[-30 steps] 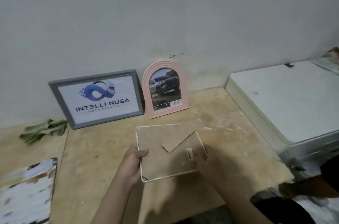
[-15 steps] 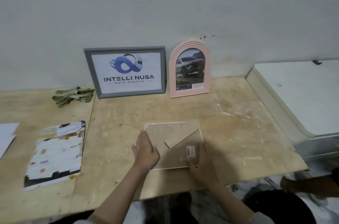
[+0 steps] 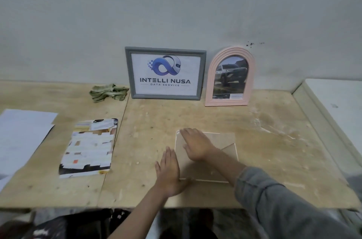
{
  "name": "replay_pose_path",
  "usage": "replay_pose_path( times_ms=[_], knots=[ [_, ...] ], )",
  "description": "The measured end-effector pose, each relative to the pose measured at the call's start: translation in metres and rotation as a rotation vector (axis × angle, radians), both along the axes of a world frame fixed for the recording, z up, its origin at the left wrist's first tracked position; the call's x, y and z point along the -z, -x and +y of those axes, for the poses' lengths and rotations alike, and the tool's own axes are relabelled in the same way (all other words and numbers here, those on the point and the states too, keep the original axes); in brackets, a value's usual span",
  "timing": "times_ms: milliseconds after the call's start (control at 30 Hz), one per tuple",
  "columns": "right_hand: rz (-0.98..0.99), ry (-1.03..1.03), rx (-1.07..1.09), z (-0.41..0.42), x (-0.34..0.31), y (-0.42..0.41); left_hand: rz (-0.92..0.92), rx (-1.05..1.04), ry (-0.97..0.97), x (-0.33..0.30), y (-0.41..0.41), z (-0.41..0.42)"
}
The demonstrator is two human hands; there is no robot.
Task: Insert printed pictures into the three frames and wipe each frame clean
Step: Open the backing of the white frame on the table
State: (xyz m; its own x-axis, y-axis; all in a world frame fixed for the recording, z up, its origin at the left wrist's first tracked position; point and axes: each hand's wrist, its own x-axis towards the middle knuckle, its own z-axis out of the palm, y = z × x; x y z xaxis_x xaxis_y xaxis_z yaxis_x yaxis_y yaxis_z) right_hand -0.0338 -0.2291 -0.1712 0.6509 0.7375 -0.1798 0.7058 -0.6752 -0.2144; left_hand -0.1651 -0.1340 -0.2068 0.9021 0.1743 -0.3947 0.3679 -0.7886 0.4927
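A white-edged frame (image 3: 225, 152) lies face down on the wooden table (image 3: 274, 160), its brown backing board and stand flap up. My right hand (image 3: 195, 145) lies flat on the backing near its far left corner, fingers straight. My left hand (image 3: 169, 172) rests flat against the frame's left edge, fingers straight. A grey frame (image 3: 165, 73) with a logo print and a pink arched frame (image 3: 230, 77) with a car picture stand against the wall. A printed picture (image 3: 89, 145) lies on the table to the left.
A crumpled green cloth (image 3: 107, 92) lies by the wall, left of the grey frame. White paper sheets (image 3: 21, 137) lie at the far left. A white appliance (image 3: 337, 105) borders the table on the right. The table's front edge runs just below my hands.
The frame, held tilted by both hands a second ago, now lies flat on the table. My right hand has moved across to its far left corner and my left to its left edge.
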Motion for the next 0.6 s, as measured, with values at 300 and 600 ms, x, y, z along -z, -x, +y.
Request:
replay_pose_path(
  times_ms=[300, 600],
  knots=[
    [-0.142, 0.245, -0.086, 0.033, -0.006, -0.014, -0.033, -0.010, -0.083, 0.004, 0.002, -0.004],
    [-0.007, 0.261, -0.014, 0.039, -0.011, -0.017, -0.071, -0.036, -0.110, 0.009, 0.004, -0.006]
  ],
)
